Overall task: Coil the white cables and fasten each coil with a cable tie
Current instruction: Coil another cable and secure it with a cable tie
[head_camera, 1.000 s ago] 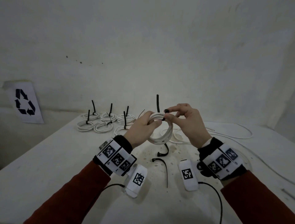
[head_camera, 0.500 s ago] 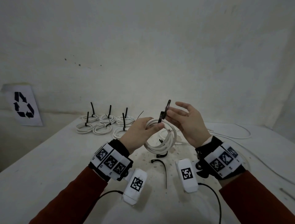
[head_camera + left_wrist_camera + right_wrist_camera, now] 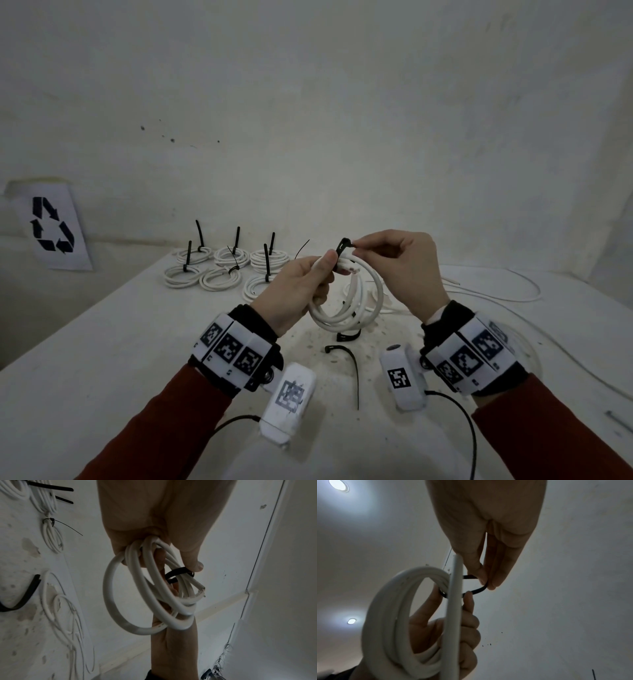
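My left hand (image 3: 305, 284) grips a coil of white cable (image 3: 356, 305) above the table, thumb pressed on its top. A black cable tie (image 3: 343, 247) loops round the coil's upper strands. My right hand (image 3: 394, 260) pinches the tie's end between thumb and forefinger just right of the left thumb. In the left wrist view the coil (image 3: 150, 601) hangs from my fingers with the tie (image 3: 178, 573) wrapped across it. In the right wrist view my fingertips (image 3: 485, 580) pinch the tie (image 3: 479, 589) beside the coil (image 3: 399, 615).
Several tied white coils (image 3: 226, 270) with upright black tie tails lie at the table's far left. Two loose black ties (image 3: 346, 359) lie below my hands. Loose white cable (image 3: 496, 294) trails across the right side. A recycling sign (image 3: 51, 226) hangs on the left wall.
The right hand went from open beside the upright tie to pinching its end. The tie now bends over the coil's top instead of standing straight.
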Action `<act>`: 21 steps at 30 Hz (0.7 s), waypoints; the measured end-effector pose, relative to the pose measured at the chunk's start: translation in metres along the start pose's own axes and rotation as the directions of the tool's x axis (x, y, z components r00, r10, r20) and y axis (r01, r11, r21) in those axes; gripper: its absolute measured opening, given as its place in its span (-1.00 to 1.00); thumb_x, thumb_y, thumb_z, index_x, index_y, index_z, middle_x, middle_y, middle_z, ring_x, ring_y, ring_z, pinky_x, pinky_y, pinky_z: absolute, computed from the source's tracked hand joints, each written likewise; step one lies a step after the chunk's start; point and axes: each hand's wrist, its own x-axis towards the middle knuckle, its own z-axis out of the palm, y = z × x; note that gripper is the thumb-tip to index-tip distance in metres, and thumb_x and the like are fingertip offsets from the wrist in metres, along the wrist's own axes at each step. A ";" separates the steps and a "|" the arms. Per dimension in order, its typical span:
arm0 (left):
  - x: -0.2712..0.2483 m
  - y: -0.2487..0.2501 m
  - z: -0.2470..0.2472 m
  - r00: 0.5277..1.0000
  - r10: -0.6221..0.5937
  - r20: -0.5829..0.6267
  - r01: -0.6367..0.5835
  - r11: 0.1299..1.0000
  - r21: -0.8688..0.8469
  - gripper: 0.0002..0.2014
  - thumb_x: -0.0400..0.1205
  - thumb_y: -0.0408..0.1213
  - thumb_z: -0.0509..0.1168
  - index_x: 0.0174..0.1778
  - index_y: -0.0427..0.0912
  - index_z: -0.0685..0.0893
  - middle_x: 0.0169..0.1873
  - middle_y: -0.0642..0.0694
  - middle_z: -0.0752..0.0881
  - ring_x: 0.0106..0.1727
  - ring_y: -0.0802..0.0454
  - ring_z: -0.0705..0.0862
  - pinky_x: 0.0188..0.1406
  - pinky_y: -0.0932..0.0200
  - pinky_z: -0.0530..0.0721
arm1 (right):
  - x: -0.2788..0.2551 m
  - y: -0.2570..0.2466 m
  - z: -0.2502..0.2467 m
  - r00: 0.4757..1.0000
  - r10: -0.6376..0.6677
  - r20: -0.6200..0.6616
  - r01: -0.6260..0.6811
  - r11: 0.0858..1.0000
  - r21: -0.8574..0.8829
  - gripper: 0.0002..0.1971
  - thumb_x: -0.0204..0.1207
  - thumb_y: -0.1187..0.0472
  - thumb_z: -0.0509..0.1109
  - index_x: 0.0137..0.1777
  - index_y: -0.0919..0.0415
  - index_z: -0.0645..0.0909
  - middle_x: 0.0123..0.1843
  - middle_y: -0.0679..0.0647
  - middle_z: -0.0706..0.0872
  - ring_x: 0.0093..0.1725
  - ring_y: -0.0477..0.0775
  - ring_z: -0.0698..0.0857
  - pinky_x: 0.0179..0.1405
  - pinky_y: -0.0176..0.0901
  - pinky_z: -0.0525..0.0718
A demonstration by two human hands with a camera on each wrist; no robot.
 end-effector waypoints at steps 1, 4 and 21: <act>0.000 0.000 0.001 1.000 -0.002 -0.006 0.002 1.000 -0.005 -0.64 0.51 0.05 0.18 -0.47 0.01 0.76 -0.52 0.08 0.28 -0.45 0.10 0.16 -0.40 0.15 0.12 | 0.000 0.000 0.000 1.000 -0.010 0.000 0.010 1.000 -0.008 -0.82 0.36 0.48 0.55 -0.21 0.18 0.82 -0.26 0.08 0.84 -0.21 0.02 0.83 -0.15 -0.24 0.73; 0.001 0.002 0.003 1.000 -0.003 -0.019 0.003 1.000 -0.010 -0.64 0.51 0.06 0.19 -0.45 -0.01 0.77 -0.48 0.03 0.26 -0.44 0.09 0.17 -0.40 0.16 0.13 | 0.000 -0.001 0.000 0.999 -0.031 -0.008 0.030 0.999 -0.011 -0.83 0.36 0.47 0.56 -0.19 0.19 0.82 -0.26 0.07 0.84 -0.22 0.01 0.82 -0.16 -0.26 0.72; -0.001 0.010 0.016 0.996 -0.085 -0.038 0.084 0.996 -0.029 -0.69 0.51 0.01 0.26 -0.44 -0.05 0.75 -0.27 -0.22 0.07 -0.31 -0.07 0.04 -0.30 0.03 0.02 | -0.003 -0.005 -0.002 0.988 -0.149 -0.037 0.149 0.989 -0.005 -0.87 0.38 0.44 0.56 -0.18 0.20 0.81 -0.25 0.06 0.83 -0.22 0.01 0.82 -0.20 -0.20 0.75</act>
